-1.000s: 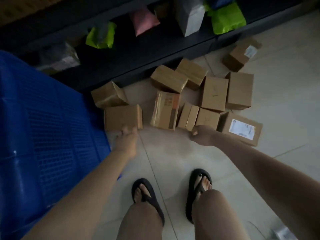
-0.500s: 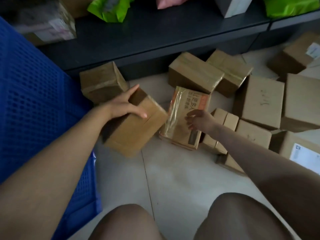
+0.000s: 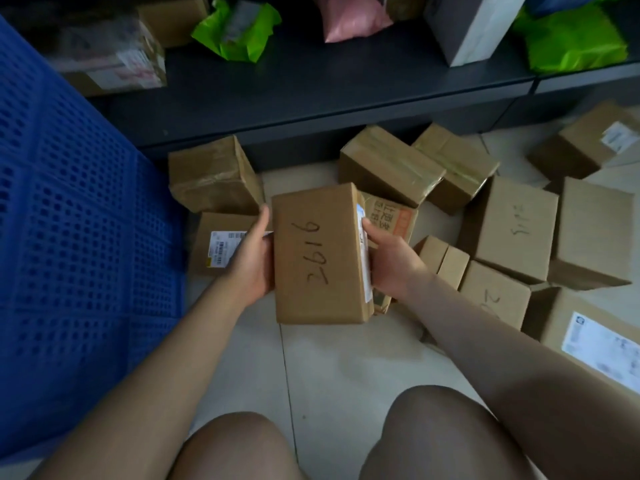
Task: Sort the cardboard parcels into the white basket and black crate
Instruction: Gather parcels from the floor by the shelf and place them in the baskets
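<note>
A cardboard parcel [image 3: 320,254] with handwritten digits on its top is lifted above the floor in the middle of the view. My left hand [image 3: 251,258] grips its left side and my right hand [image 3: 389,259] grips its right side, over a white label. Several more cardboard parcels [image 3: 512,226] lie scattered on the tiled floor behind and to the right. Under my left hand lies a labelled parcel [image 3: 221,242], with a taped one [image 3: 213,174] behind it. Neither a white basket nor a black crate is in view.
A blue perforated plastic crate [image 3: 79,237] fills the left side. A dark low shelf [image 3: 311,84] runs across the back with green [image 3: 239,29] and pink bags and a grey box on it. My bare knees are at the bottom edge.
My left hand lifted the parcel off the floor and turned it so the handwritten side faces up. My right hand left the printed packet and took the parcel's right side. I crouched lower.
</note>
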`<state>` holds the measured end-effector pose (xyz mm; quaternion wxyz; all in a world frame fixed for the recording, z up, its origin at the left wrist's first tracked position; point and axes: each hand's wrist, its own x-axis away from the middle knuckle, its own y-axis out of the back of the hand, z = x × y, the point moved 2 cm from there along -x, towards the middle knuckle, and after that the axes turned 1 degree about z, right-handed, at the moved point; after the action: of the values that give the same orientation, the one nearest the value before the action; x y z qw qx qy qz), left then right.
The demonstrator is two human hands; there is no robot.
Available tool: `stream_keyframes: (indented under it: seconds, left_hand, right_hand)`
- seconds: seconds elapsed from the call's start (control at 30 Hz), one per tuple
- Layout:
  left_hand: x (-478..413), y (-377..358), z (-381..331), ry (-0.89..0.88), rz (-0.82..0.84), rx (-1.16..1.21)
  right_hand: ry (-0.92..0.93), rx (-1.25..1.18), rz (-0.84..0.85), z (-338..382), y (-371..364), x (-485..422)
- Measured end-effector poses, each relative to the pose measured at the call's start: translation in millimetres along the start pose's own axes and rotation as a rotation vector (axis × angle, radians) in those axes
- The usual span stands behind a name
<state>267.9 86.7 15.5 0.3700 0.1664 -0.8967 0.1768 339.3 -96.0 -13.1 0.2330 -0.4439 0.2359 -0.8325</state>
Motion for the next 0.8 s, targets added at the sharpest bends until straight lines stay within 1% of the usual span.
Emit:
stream_keyframes:
  seconds: [0.07,0.13,0.2,0.27,0.33,0.43,0.5,0.57,0.63,0.7,0.73,0.77,0.8]
  left_hand:
    - [6,-3,5,0.015,0.119,-0.056]
    - [8,-1,12,0.032,0.125,-0.070]
    - [11,11,25,0.014,0.133,-0.060]
    - [15,26,41,-0.004,0.177,-0.090]
    - [22,36,59,0.036,0.235,-0.155]
    - [24,42,85,0.151,0.286,-0.256]
    - [24,48,98,0.196,0.292,-0.320]
    - [23,52,102,0.227,0.296,-0.330]
    - [19,55,100,0.257,0.333,-0.350]
    - [15,53,96,0.297,0.422,-0.425]
    - [14,49,95,0.332,0.482,-0.483]
    - [13,44,95,0.373,0.536,-0.553]
    - [13,38,98,0.411,0.578,-0.616]
  right_hand:
    - [-0.022,0.017,-0.076,-5,1,1]
    - [-0.079,0.102,-0.124,-10,-1,4]
    - [-0.166,0.256,-0.088,-16,2,5]
    - [-0.278,0.420,0.005,-24,10,6]
    - [-0.363,0.484,0.073,-33,15,9]
    - [-0.455,0.531,0.089,-47,23,10]
    - [-0.509,0.613,0.091,-53,27,13]
    - [-0.519,0.697,0.062,-52,30,21]
    - [-0.457,0.683,-0.050,-43,34,32]
    - [-0.370,0.603,-0.175,-30,47,43]
    - [-0.328,0.557,-0.269,-23,56,48]
    - [-0.276,0.519,-0.406,-17,69,52]
    - [-0.221,0.524,-0.596,-10,84,59]
